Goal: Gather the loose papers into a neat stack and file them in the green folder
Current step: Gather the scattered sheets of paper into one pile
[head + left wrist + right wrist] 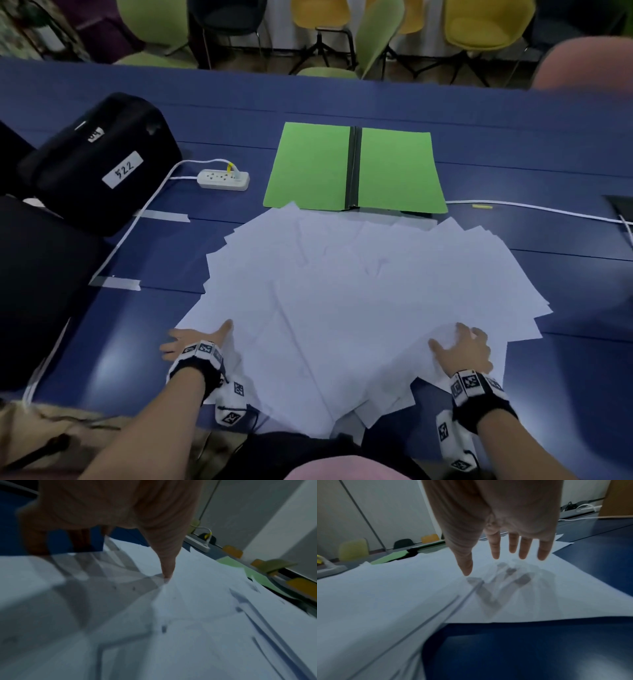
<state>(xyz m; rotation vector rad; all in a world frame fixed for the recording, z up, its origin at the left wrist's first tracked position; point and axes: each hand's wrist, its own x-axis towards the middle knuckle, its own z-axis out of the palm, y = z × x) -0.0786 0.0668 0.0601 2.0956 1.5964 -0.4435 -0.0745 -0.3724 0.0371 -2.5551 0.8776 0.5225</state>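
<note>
Several loose white papers (359, 301) lie fanned out over the blue table (565, 359), overlapping at odd angles. Behind them the green folder (308, 164) lies open and flat, its near edge partly under the sheets. My left hand (195, 339) lies spread at the pile's left corner; its thumb (167, 568) touches a sheet, the other fingers reach onto the table. My right hand (462, 349) is over the pile's right side, fingers (495, 550) straight and spread just above the paper (402, 588), casting a shadow. Neither hand holds anything.
A black case (99, 161) with a white label stands at the left. A white power strip (223, 180) and its cable lie left of the folder; another white cable (534, 209) runs to the right. Chairs (479, 31) stand beyond the far edge.
</note>
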